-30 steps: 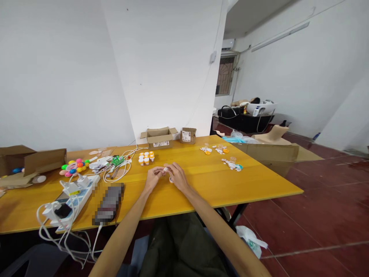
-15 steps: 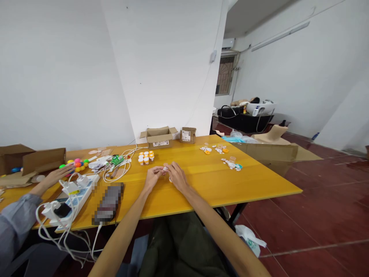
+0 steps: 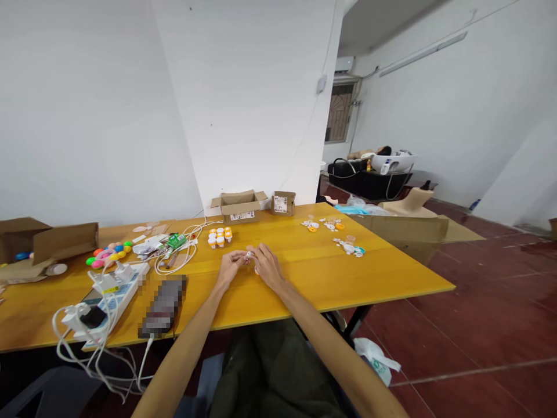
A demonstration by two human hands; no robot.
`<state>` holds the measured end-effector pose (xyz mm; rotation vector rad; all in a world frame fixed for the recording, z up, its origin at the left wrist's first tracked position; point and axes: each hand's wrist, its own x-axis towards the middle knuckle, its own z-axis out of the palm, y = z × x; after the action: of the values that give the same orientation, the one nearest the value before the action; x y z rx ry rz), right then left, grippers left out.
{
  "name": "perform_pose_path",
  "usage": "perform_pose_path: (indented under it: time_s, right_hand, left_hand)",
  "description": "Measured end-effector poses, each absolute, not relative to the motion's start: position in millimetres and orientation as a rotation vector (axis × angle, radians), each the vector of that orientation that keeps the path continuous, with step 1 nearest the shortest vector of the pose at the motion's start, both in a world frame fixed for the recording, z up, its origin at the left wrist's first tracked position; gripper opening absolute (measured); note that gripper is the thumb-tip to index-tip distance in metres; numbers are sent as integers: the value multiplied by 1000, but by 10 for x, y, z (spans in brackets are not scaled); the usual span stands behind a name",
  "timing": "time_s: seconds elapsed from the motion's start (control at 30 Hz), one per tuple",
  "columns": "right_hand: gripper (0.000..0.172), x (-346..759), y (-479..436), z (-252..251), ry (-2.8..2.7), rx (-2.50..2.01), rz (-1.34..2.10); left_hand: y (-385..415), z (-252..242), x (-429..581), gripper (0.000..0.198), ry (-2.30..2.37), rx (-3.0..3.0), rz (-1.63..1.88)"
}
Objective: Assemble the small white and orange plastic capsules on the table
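Over the middle of the table, my left hand is closed in a pinch on a small white piece with dark spots. My right hand meets it from the other side, its fingertips bent against the same piece. What exactly the piece is stays too small to make out. A bit of something white shows beneath my right hand, mostly hidden by the fingers. Beyond my left hand stands a group of small clear containers with white and orange lids.
Loose white, orange and teal parts lie to the right. Two cardboard boxes stand by the wall. On the left are a white power strip with tangled cables, a dark phone, a green circuit board and colourful balls.
The other person's hand and sleeve at the left have gone out of view, uncovering the colourful balls. My own hands stay nearly in place around the spotted piece.
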<state>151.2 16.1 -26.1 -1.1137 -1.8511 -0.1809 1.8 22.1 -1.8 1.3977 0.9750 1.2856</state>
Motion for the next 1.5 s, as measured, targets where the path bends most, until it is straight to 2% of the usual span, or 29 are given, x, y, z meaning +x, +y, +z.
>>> perform_pose_path:
  time_s: [0.37, 0.73, 0.93, 1.2, 1.5]
  right_hand:
    - [20, 1528, 158, -244, -1780, -1053, 2]
    - [9, 1543, 238, -196, -1605, -903, 477]
    - [10, 1544, 253, -171, -1529, -873, 657]
    - [14, 1561, 282, -181, -1467, -870, 788]
    - [18, 1560, 279, -184, -1444, -858, 770]
  left_hand:
    - [245, -40, 0, 24, 972, 1421, 1284]
    - [208, 6, 16, 23, 965, 1432, 1307]
    - [186, 38, 31, 23, 949, 1440, 1316]
    - [172, 43, 32, 21, 943, 1455, 1307]
    - [191, 22, 16, 23, 954, 1481, 1290]
